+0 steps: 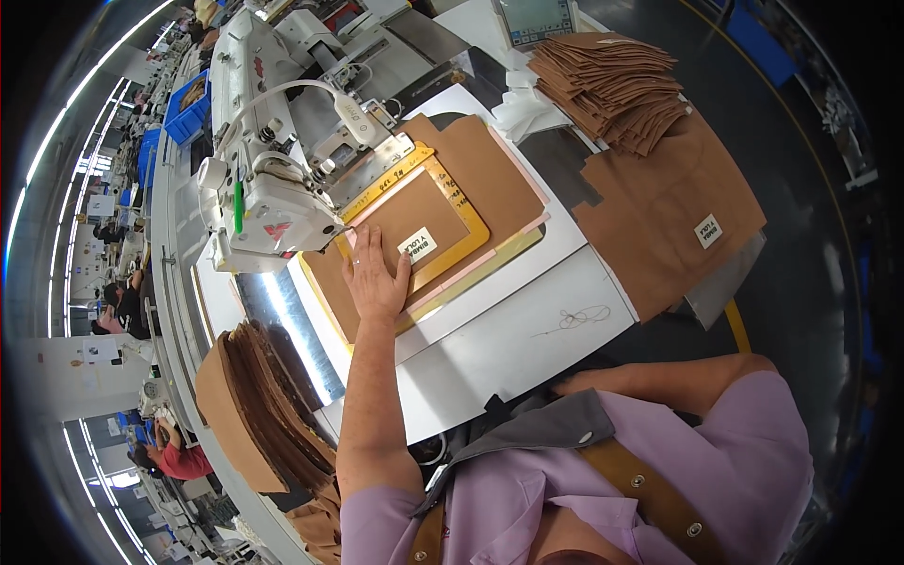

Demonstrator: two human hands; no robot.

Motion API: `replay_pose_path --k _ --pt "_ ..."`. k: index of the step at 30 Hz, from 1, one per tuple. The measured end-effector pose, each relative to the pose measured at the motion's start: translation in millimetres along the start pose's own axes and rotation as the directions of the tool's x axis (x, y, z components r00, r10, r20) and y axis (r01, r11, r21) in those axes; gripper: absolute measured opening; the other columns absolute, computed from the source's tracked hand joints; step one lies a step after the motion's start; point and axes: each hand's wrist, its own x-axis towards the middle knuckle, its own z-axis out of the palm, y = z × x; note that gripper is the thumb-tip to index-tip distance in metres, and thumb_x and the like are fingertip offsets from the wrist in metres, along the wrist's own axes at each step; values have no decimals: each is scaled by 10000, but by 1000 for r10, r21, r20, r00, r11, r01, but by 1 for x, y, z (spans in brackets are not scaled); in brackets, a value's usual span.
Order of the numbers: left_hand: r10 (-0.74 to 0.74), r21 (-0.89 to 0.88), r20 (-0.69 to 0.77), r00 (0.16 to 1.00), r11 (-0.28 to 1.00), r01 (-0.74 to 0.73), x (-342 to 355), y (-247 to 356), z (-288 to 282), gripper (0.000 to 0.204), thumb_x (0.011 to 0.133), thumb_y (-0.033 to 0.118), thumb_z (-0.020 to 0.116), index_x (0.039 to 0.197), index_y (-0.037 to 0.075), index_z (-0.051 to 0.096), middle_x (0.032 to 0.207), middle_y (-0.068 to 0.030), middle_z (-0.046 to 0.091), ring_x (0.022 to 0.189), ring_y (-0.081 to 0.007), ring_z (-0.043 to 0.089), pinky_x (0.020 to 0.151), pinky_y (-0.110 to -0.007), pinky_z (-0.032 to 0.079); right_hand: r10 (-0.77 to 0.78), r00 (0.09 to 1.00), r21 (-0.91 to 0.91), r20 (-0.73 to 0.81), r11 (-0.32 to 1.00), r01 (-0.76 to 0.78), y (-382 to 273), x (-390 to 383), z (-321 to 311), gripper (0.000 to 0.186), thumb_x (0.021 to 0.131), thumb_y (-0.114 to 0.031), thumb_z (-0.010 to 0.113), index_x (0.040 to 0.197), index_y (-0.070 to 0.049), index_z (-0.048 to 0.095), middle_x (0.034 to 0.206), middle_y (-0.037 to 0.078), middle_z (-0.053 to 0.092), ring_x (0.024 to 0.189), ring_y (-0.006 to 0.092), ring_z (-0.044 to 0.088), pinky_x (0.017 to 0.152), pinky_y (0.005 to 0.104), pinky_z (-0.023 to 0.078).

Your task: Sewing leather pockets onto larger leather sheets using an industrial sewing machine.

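My left hand [377,273] lies open, fingers extended, on a brown panel [339,287] and the inner part of a yellow template frame [476,226] under the head of a white sewing machine [254,198]. Beside my thumb is a small pale printed label [416,243]. A pink-and-yellow layered backing shows at the panel's right edge. My right hand [570,386] is at the table's front edge by my lap; its fingers are hidden.
Brown cut pieces are piled [607,80] at upper right, above a larger labelled panel [673,226]. A brown stack [254,405] stands at lower left. Loose thread [574,318] lies on the white table. A control screen [532,17], blue bin [188,108] and seated co-workers [179,457] are farther off.
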Motion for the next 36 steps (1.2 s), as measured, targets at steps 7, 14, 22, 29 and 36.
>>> replay_pose_path --k 7,14,22,29,36 --pt "-7 5 -25 1000 1000 8 0 1 1 675 959 436 579 1543 134 423 1637 -88 364 1508 -241 327 1217 -514 201 19 1000 -15 1 1000 -19 -14 19 -9 444 1009 -307 594 1347 -20 585 1334 154 630 1244 244 587 1043 377 450" --pt "-31 -14 -31 999 999 31 5 6 -7 665 961 448 573 1527 127 437 1624 -94 383 1503 -247 337 1224 -522 195 -11 1000 -78 -6 997 11 -23 34 -18 451 1008 -312 594 1353 -22 585 1340 157 630 1245 249 590 1043 379 452" --pt "-23 -31 -45 999 999 21 -4 4 -1 691 943 471 586 1525 128 439 1615 -85 389 1506 -238 329 1229 -538 191 -130 990 -227 -61 967 113 -32 58 -33 459 1006 -317 593 1360 -24 586 1348 159 632 1246 254 593 1043 381 453" --pt "-40 -23 -31 999 999 39 -3 -2 -1 683 952 469 580 1528 129 437 1613 -83 389 1500 -238 335 1226 -536 198 -168 980 -262 -103 955 136 -43 72 -38 466 1005 -321 593 1365 -26 586 1354 162 632 1247 259 596 1043 383 454" --pt "-25 -50 -29 999 998 23 1 3 -7 674 953 456 581 1524 127 442 1611 -93 392 1497 -238 339 1223 -532 203 -167 977 -258 -131 957 129 -46 58 -71 473 1003 -325 592 1371 -28 586 1360 164 633 1248 264 599 1044 385 455"
